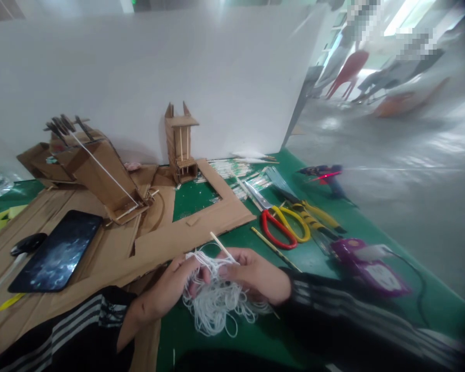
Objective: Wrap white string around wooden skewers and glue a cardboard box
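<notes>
A loose, tangled bundle of white string [216,309] hangs between my two hands above the green table. My left hand [178,281] has its fingers closed on the string's left side. On the other side, my right hand [256,271] pinches strands between thumb and fingers. A thin pale stick [221,245] slants up out of the string beside my right fingers; its lower end is hidden. Just beyond my hands lies a flat strip of cardboard [201,222].
Scissors [281,227], pliers [325,216], a pencil [273,248] and a purple power strip [370,266] lie to the right. A glue gun [325,175] rests near the edge. Cardboard models [101,175] [181,142] stand behind; a tablet [58,250] lies left.
</notes>
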Available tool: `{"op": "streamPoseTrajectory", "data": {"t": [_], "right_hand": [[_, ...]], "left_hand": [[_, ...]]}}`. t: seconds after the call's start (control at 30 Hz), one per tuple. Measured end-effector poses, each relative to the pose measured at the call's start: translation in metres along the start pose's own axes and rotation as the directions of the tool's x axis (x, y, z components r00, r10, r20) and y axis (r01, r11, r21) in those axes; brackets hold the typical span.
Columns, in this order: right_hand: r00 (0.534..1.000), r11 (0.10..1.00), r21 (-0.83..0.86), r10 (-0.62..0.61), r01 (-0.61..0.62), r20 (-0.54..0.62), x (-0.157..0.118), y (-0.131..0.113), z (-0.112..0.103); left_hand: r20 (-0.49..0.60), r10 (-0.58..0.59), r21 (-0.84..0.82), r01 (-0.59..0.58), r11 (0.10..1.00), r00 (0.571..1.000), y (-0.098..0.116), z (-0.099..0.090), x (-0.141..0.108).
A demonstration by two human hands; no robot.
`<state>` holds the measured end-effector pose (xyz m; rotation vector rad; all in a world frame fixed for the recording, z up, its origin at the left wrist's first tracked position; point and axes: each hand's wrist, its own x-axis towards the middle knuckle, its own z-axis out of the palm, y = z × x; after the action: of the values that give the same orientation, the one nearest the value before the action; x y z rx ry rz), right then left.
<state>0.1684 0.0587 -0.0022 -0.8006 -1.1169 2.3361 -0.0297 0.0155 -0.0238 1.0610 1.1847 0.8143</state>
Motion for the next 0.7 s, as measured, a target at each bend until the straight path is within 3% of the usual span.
{"op": "streamPoseTrajectory", "data": {"t": [0.1,0.23,0.37,0.53,0.7], "right_hand": [[0.999,0.999,0.017,0.039,-0.038,-0.022,0.000,-0.001,-0.003],[0.997,0.996,0.035,0.077,-0.077,-0.023,-0.001,-0.004,-0.007],[0.997,0.996,0.045,0.081,-0.081,-0.001,-0.002,-0.005,-0.006],[0.998,0.996,0.091,0.019,-0.025,0.062,0.000,-0.003,0.000],[1.000,0.999,0.032,0.023,-0.023,0.007,0.002,0.001,-0.002]], "left_hand": [[0.035,0.026,-0.159,-0.020,0.987,0.999,-0.006,-0.006,-0.002],[0.178,0.053,-0.258,-0.005,0.966,0.983,-0.005,-0.005,-0.006],[0.185,0.083,-0.199,-0.045,0.979,0.979,0.005,0.002,-0.007],[0.132,0.011,-0.046,-0.005,0.999,0.991,0.008,0.005,-0.006],[0.053,0.021,0.055,-0.024,0.998,0.998,0.009,0.008,-0.006]]}}
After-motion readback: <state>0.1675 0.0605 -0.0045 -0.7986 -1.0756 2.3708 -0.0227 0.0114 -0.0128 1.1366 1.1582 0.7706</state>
